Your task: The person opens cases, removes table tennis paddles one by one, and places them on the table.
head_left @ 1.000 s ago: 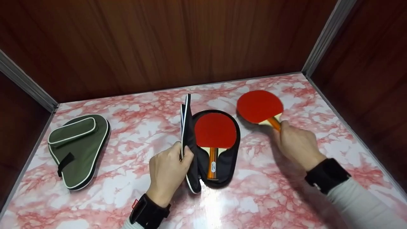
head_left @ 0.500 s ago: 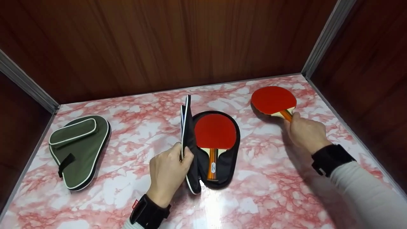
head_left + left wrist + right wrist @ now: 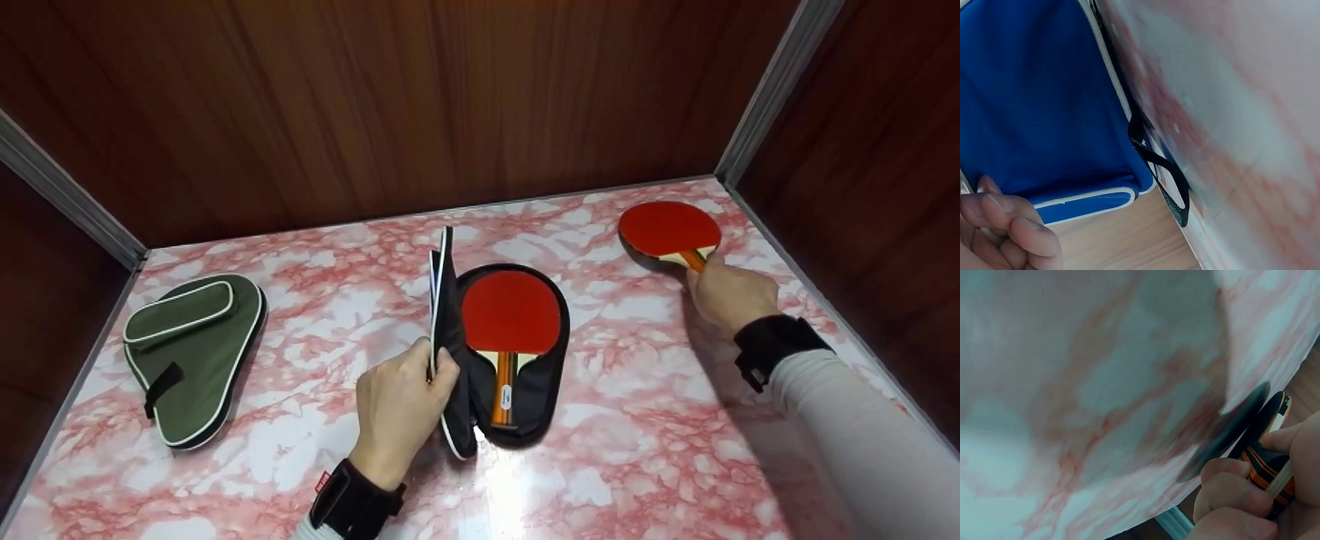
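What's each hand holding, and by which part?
The right hand holds a red paddle by its handle; the left hand grips the open case by its raised flap.

The surface is glossy, marbled in pinkish red and white, with a bright glare at six o'clock. A green bag lies flat at nine o'clock, its white-edged pocket toward eleven. Near the centre lies an open black case, its lid raised along the nine o'clock side.

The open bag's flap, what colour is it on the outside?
Blue with white edging; the flap shows best in the left wrist view.
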`<state>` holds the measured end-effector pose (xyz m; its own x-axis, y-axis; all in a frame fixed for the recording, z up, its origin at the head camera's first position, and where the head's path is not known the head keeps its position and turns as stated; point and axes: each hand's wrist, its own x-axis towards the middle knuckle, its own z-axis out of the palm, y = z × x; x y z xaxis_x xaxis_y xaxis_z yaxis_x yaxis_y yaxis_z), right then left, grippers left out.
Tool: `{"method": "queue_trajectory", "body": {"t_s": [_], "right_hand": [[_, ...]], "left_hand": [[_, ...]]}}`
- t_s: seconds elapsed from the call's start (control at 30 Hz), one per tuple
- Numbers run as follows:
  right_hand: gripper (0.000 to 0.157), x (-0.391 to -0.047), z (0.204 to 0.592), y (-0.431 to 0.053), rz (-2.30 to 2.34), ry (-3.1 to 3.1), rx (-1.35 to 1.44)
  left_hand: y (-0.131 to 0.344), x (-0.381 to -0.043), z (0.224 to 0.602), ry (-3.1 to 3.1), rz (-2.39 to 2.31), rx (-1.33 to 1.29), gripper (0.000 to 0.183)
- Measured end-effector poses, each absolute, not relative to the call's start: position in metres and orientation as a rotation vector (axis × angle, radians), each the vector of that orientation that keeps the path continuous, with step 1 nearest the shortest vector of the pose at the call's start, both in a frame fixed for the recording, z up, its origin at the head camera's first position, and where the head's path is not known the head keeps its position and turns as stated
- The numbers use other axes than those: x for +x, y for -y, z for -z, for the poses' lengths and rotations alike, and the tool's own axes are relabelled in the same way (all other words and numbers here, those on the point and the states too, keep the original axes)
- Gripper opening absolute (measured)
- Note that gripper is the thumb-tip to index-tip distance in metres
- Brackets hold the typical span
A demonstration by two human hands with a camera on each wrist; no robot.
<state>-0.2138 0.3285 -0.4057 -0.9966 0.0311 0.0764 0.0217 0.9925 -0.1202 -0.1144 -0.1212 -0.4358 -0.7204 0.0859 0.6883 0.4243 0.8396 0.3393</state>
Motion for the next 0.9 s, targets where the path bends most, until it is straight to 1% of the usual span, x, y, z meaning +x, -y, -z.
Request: {"method": "queue_trajectory", "body": {"t_s": [0.37, 0.47, 0.7, 0.8, 0.9], "right_hand": [[0.071, -0.233, 0.402, -0.341, -0.203, 3.257, -0.177], [0.073, -0.235, 0.403, -0.342, -0.216, 3.302, -0.196], [0.073, -0.237, 0.407, -0.341, -0.182, 3.304, -0.180], [0.070, -0.235, 0.409, -0.339, -0.182, 3.283, -0.161], [0.059, -0.233, 0.411, -0.338, -0.202, 3.246, -0.157]], "left_hand": [[0.121, -0.114, 0.436, 2.334, 0.630, -0.369, 0.037], [0.121, -0.114, 0.436, 2.332, 0.633, -0.365, 0.036], [0.120, -0.114, 0.436, 2.339, 0.628, -0.354, 0.034], [0.120, -0.115, 0.437, 2.343, 0.625, -0.356, 0.035], [0.120, -0.115, 0.437, 2.339, 0.622, -0.358, 0.036]]}}
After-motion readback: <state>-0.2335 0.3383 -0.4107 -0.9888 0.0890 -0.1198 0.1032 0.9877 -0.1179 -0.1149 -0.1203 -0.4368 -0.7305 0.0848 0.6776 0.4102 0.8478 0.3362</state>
